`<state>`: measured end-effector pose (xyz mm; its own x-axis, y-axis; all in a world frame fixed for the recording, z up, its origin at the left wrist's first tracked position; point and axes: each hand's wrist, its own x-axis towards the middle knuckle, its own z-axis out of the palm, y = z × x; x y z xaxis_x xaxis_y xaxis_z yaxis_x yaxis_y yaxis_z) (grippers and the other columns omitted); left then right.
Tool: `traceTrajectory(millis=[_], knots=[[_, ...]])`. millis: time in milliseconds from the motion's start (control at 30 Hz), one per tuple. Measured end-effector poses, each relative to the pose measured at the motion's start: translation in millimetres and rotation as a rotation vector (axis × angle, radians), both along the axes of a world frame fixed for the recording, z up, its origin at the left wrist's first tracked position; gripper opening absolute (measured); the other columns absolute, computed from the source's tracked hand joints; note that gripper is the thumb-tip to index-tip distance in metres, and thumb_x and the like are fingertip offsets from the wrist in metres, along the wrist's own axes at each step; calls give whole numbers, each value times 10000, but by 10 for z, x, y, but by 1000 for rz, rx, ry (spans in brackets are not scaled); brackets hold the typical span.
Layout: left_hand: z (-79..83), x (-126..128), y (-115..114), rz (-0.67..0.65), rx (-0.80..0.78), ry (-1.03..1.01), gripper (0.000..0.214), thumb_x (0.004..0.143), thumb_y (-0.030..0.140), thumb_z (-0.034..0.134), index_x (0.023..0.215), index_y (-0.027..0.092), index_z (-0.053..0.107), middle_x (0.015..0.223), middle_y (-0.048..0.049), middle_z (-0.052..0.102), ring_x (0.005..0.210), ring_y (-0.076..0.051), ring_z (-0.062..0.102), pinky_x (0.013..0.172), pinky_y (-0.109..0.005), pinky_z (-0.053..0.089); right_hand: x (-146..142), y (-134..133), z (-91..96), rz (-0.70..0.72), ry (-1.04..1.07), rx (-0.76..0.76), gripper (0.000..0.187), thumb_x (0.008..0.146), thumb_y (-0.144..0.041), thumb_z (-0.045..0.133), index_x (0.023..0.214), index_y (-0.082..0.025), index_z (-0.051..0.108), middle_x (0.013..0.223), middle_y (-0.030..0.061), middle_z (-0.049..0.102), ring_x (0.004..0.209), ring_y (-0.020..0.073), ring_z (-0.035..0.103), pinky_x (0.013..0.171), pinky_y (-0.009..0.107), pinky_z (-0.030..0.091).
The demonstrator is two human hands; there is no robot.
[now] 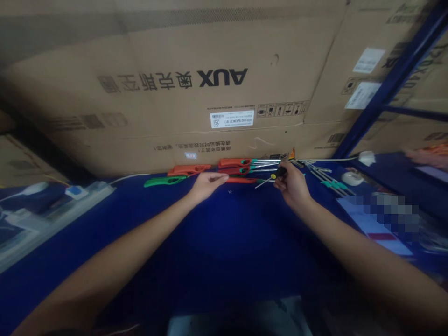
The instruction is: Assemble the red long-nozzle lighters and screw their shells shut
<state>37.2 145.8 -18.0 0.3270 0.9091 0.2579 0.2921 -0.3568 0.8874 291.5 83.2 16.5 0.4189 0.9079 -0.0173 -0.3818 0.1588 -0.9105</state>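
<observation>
A cardboard AUX carton (157, 42), its print upside down, fills the upper half of the frame. Below it, a dark blue tabletop (210, 242) spreads across the centre and lower part. A blue metal shelf post (388, 88) slants through the upper right, and a white power strip (66, 212) runs along the left edge. At right lies a pale sheet (364, 219) with a red bar, partly pixelated.

Near the centre, the right hand (293, 184) has its fingers curled closed around the handle of a screwdriver (278, 172), black with a yellow collar, its thin shaft pointing down-left. The left hand (208, 185) pinches, thumb and fingertips together, the rear end of a red long-necked lighter (241, 180) lying in mid-frame, just below the carton; whether the right hand touches its tip, I cannot tell.

More red lighters (234, 162) lie just behind it, with a green lighter handle (166, 181) to their left. Metal rods (331, 179) with green collars and a small white roll (352, 178) sit right of centre.
</observation>
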Motion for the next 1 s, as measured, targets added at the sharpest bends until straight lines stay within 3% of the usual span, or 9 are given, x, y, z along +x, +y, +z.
traceTrajectory(millis=[267,600,767,1000], knots=[[-188,-94,88,-12,238,154,232,802,280,765,1016,190,777,1150,-94,753,1088,-248,699,1037,-455,533,-39,-19,-27,44,-10,-16,223,745,-281,629,638,-213,446,415,-99,391,313,45,265,370,208,321],[-212,-88,139,0,407,323,195,843,273,744,1021,197,769,1099,-91,764,1051,-248,698,1014,-456,524,-44,13,-61,37,-38,-55,206,729,-272,687,708,-210,491,464,-102,434,330,52,327,385,203,371],[-235,-87,137,1,469,358,210,868,277,717,1043,171,762,1099,-111,755,1043,-252,697,1002,-446,527,85,84,-20,20,32,-112,200,787,-303,645,726,-206,482,477,-96,438,340,45,305,392,191,383],[-276,-89,154,10,551,367,203,858,265,721,1041,189,762,1072,-90,751,999,-247,700,968,-443,551,324,143,77,-20,86,-70,197,875,-306,548,726,-210,464,469,-95,410,345,48,294,415,170,403]])
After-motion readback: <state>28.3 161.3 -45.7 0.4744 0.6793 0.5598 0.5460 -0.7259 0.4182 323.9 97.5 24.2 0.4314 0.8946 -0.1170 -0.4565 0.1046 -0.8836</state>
